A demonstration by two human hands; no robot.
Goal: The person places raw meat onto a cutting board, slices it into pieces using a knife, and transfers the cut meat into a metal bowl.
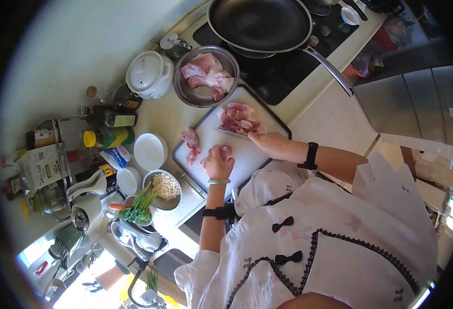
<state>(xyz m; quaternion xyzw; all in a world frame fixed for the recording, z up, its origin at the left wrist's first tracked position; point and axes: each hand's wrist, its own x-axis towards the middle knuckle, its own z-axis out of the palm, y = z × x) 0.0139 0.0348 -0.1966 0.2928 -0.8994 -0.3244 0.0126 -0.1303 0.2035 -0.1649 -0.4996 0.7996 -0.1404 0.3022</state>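
Note:
My left hand (218,164) is closed around a small piece of raw meat (226,151) over the white cutting board (249,162). In my right hand (268,144) is a knife (232,133), its handle mostly hidden by the fingers. The blade lies alongside a pile of sliced raw meat (241,117) on the board. Another strip of meat (190,145) rests near the board's left edge, just beyond my left hand. Behind the board, a metal bowl (206,98) holds larger chunks of raw meat (207,73).
A frying pan (260,23) sits on the dark stove. Left of the board stand a white lidded pot (149,74), a white bowl (150,152), a metal bowl of chopped pale pieces (166,186), green vegetables (139,208) and several sauce bottles (110,137).

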